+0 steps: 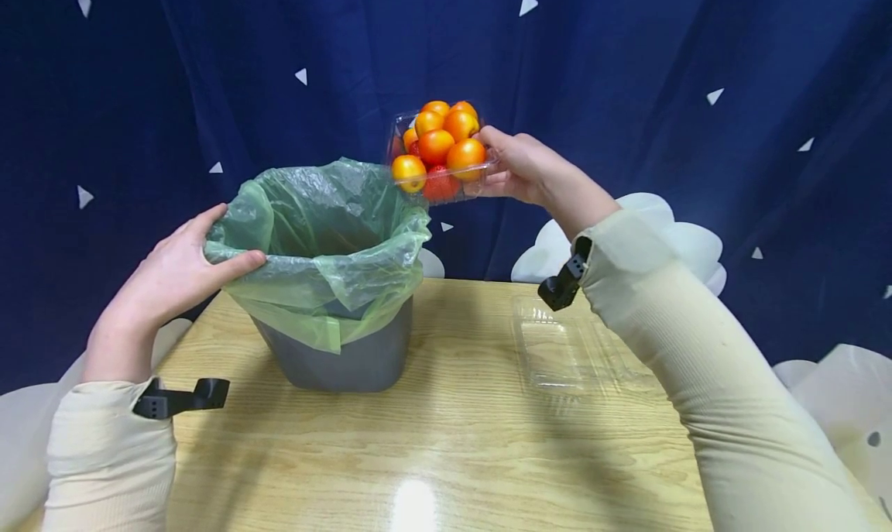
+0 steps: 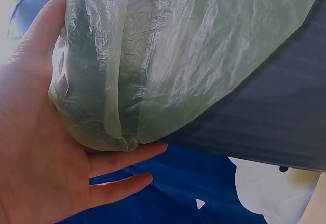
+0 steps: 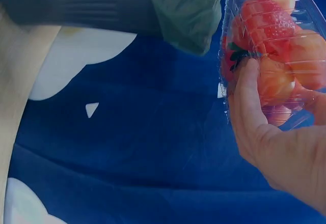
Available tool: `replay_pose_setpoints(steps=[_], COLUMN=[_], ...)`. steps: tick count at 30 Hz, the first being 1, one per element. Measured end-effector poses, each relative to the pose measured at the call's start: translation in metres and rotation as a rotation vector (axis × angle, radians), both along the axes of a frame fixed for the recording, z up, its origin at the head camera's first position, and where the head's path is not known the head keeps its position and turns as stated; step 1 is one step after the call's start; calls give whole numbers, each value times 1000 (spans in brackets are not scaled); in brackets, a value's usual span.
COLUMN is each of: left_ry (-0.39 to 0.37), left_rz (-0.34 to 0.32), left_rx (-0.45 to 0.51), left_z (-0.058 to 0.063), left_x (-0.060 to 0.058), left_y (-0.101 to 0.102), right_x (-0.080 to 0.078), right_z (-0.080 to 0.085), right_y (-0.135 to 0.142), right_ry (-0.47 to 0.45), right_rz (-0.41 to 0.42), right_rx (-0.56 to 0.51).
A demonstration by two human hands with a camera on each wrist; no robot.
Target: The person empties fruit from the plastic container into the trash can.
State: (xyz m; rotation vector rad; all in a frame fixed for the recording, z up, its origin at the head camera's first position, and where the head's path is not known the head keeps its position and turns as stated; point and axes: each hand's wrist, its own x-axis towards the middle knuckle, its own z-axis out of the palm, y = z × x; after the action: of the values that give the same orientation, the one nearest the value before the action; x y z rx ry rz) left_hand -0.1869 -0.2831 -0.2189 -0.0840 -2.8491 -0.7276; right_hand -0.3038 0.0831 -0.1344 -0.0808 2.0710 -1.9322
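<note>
A grey trash can (image 1: 334, 362) stands on the left of the table, lined with a green plastic bag (image 1: 313, 292) folded over its rim. My left hand (image 1: 174, 265) clasps the can's left side over the bag, thumb along the near side. In the left wrist view, fingers (image 2: 127, 160) of that hand reach around beneath the bag's fold. Up beside the can's right rim, my right hand (image 1: 523, 164) grips a clear plastic fruit box (image 3: 226, 81). Inside are several round orange-yellow fruits (image 1: 437, 146) and red strawberries (image 1: 440, 183); the box tilts toward the can.
A clear plastic lid or tray (image 1: 557, 350) lies on the wooden table (image 1: 453, 439), right of the can and partly behind my right sleeve. A dark blue curtain (image 1: 613, 75) with white triangles and cloud shapes hangs behind the table.
</note>
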Motion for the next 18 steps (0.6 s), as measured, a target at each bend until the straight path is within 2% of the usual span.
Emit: replay_pose_setpoints(steps=[5, 12, 18], left_ry=[3, 10, 11], left_rz=[-1, 2, 4], left_rx=[4, 3, 4], left_z=[-1, 0, 0], left_x=[-1, -1, 0], left_y=[0, 1, 0], right_x=[0, 2, 7], right_z=[1, 0, 1], right_y=[-15, -29, -43], right_ry=[34, 73, 109], right_rz=[6, 1, 29], right_rx=[22, 121, 200])
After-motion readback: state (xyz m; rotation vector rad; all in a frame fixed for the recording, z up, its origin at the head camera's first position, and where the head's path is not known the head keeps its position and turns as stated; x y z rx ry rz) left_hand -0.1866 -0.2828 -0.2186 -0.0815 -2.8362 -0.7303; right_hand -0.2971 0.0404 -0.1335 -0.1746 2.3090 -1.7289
